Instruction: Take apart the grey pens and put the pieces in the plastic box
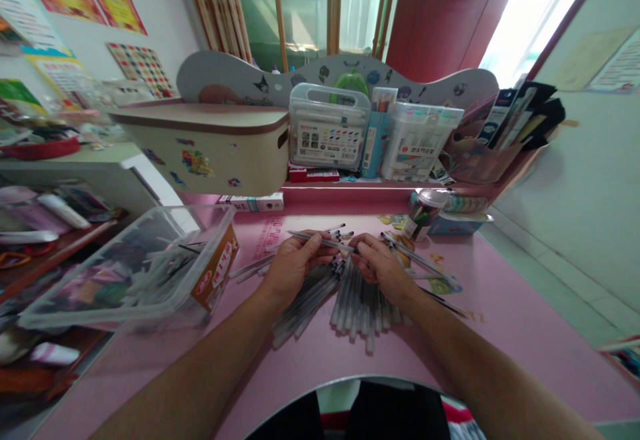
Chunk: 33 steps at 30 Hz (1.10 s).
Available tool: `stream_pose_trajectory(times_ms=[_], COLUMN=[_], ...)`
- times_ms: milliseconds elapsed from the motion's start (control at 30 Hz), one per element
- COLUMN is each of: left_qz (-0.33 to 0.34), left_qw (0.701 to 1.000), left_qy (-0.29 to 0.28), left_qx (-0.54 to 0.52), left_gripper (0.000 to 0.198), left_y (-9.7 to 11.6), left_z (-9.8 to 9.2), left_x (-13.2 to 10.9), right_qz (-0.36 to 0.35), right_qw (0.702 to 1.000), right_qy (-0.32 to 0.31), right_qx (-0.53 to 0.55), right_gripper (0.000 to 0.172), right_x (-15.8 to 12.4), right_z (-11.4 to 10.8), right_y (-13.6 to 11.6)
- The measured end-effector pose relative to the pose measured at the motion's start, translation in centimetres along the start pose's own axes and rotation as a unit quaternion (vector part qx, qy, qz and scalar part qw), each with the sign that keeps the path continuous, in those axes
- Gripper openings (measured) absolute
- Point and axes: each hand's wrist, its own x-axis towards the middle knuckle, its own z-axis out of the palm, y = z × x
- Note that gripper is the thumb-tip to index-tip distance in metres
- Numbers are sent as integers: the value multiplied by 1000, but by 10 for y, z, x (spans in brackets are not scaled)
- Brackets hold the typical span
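Bare forearms (210, 353) extend over a pink bench (505, 340), the fingers of the left hand (295, 263) and right hand (380, 263) clamped on one slim pen (339, 246), the right at its dark end. Below and nearer, two fanned bundles of pens (363, 307) lie on the bench; loose pens (425, 263) rest at right. A clear bin (217, 270) stands left, a lidded jar (424, 217) far right.
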Motion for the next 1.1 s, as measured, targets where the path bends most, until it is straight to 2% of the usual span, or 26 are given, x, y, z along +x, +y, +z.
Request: stream_pose_trajectory(times_ms=[100, 233, 367, 500, 567, 667, 833, 933, 1000, 1100], left_qz=[-2, 6, 30, 71, 84, 97, 112, 112, 115, 135], left_qw=[1000, 1000, 997, 994, 993, 992, 987, 986, 988, 987], left_qy=[0, 31, 69, 84, 76, 52, 36, 31, 41, 83], left_qx=[1, -3, 5, 16, 31, 69, 114, 118, 92, -3], left_gripper=[23, 21, 25, 30, 31, 31, 28, 27, 27, 26], left_y=[0, 0, -2, -1, 1, 2, 2, 2, 4, 9], left_z=[1, -1, -5, -3, 0, 3, 4, 5, 5, 3], left_x=[0, 1, 4, 1, -2, -7, -11, -12, -11, -6], right_qz=[6, -14, -11, 65, 100, 125, 114, 107, 100, 89], right_qw=[998, 998, 1000, 982, 973, 974, 983, 985, 986, 986], right_qy=[1, 8, 4, -69, -100, -107, -93, -88, -86, -88], right_qx=[-58, -64, 29, 161, 182, 155, 107, 104, 106, 112], right_gripper=[42, 32, 22, 24, 25, 23, 27, 22, 18, 13], right_x=[1, 0, -1, -2, -2, -4, -6, -6, -4, -2], right_z=[-1, 2, 3, -2, -4, -2, 3, 3, 2, -2], right_y=[1, 0, -2, -4, -6, -7, -6, -6, -5, -4])
